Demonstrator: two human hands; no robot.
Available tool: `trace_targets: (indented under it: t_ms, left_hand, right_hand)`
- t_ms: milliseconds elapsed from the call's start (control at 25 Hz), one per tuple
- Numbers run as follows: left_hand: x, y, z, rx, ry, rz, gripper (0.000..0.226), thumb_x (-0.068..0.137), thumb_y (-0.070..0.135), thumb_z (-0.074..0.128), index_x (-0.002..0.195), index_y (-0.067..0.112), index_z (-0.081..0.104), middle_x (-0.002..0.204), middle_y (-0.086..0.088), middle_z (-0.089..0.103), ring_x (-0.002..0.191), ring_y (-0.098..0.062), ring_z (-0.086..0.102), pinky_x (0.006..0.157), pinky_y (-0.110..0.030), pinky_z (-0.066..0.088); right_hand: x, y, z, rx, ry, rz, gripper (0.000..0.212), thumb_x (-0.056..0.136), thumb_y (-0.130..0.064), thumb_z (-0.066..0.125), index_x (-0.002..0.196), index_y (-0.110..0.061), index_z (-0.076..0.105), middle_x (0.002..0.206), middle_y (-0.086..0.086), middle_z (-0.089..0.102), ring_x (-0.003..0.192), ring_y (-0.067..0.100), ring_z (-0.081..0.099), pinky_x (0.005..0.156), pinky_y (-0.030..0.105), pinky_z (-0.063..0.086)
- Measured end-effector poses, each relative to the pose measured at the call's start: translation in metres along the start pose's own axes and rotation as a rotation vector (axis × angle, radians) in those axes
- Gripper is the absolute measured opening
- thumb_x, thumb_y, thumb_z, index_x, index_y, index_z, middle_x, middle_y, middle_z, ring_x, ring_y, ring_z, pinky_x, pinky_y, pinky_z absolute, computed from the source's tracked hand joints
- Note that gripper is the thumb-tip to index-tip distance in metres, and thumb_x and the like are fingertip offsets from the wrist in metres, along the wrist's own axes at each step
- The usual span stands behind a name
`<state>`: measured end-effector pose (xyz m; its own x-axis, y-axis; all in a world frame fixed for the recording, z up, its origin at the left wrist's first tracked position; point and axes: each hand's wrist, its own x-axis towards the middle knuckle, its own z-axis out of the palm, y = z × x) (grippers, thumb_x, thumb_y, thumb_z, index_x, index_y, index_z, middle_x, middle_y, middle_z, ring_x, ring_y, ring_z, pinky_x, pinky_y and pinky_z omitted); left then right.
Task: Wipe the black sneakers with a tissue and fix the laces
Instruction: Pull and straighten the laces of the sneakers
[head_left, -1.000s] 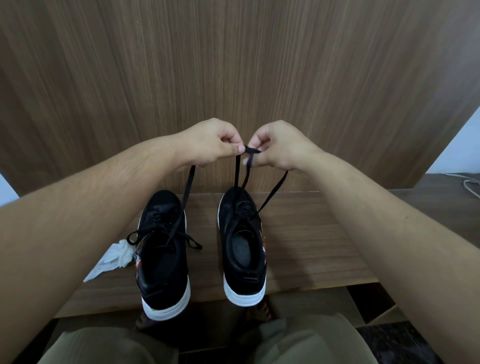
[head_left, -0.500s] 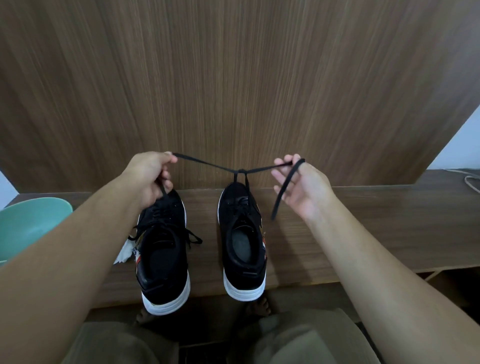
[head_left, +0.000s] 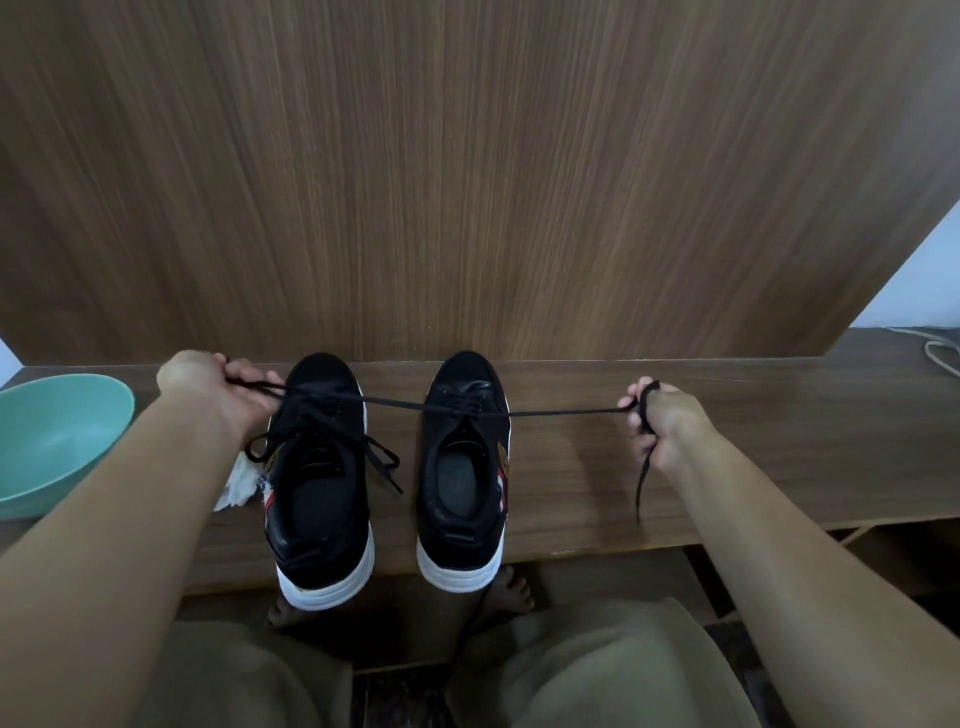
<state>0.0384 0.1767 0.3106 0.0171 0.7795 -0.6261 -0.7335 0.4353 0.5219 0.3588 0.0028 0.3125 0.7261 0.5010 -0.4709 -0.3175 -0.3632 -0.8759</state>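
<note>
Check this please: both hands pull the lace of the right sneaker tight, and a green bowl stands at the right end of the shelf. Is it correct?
Not quite. In the head view the green bowl stands at the left end of the shelf, beside the left hand. The rest holds: the left hand and right hand pull the lace of the right sneaker tight.

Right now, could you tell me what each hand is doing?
Left hand: grips one end of the right sneaker's lace.
Right hand: grips the other end, pulled taut.

Left grip (head_left: 208, 387), right grip (head_left: 657, 421) clenched, apart
</note>
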Motion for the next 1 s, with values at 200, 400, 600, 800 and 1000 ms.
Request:
trace_targets:
  t_ms: [200,400,600,800,1000]
  left_hand:
    - [-0.036,-0.009,0.02,0.56,-0.255,0.295,0.033,0.092,0.029,0.041,0.06,0.023,0.036,0.042,0.008,0.027,0.03,-0.006,0.019,0.036,-0.014,0.018]
    - [-0.077,-0.015,0.042,1.53,-0.747,0.696,0.007,0.086,0.03,0.063,0.089,0.025,0.06,0.087,0.006,0.061,0.075,-0.012,0.056,0.063,-0.028,0.045]
    - [-0.103,-0.038,0.061,1.928,-1.035,0.769,0.046,0.085,0.035,0.063,0.128,0.042,0.049,0.139,0.017,0.045,0.129,-0.004,0.039,0.109,-0.03,0.031]
    - [-0.121,-0.057,0.069,2.044,-1.18,0.758,0.052,0.088,0.028,0.059,0.136,0.04,0.041,0.13,0.017,0.053,0.118,-0.002,0.048,0.103,-0.024,0.035]
    - [-0.123,-0.06,0.067,1.981,-1.265,0.721,0.014,0.087,0.031,0.061,0.1,0.031,0.066,0.086,0.015,0.065,0.082,-0.001,0.059,0.081,-0.026,0.045]
  right_hand:
    - [-0.003,-0.03,-0.008,-0.887,-0.14,-0.406,0.023,0.085,-0.008,0.054,0.073,-0.022,0.067,0.068,-0.006,0.068,0.053,0.004,0.051,0.05,0.018,0.037]
    - [-0.045,-0.093,-0.007,-1.211,-0.411,-0.611,0.033,0.089,0.0,0.043,0.101,-0.018,0.069,0.062,-0.001,0.072,0.044,0.003,0.046,0.044,0.014,0.032]
    - [-0.1,-0.119,0.005,-1.481,-0.83,-0.555,0.044,0.083,-0.011,0.069,0.119,-0.034,0.058,0.085,-0.002,0.076,0.07,0.034,0.058,0.072,0.047,0.048]
    - [-0.128,-0.121,0.02,-1.579,-0.708,-0.609,0.031,0.075,-0.01,0.071,0.094,-0.031,0.058,0.082,0.01,0.075,0.06,0.017,0.046,0.064,0.037,0.035]
    - [-0.151,-0.135,0.008,-1.423,-0.666,-0.738,0.039,0.067,-0.054,0.07,0.101,-0.033,0.067,0.071,-0.009,0.074,0.068,0.025,0.055,0.074,0.034,0.044]
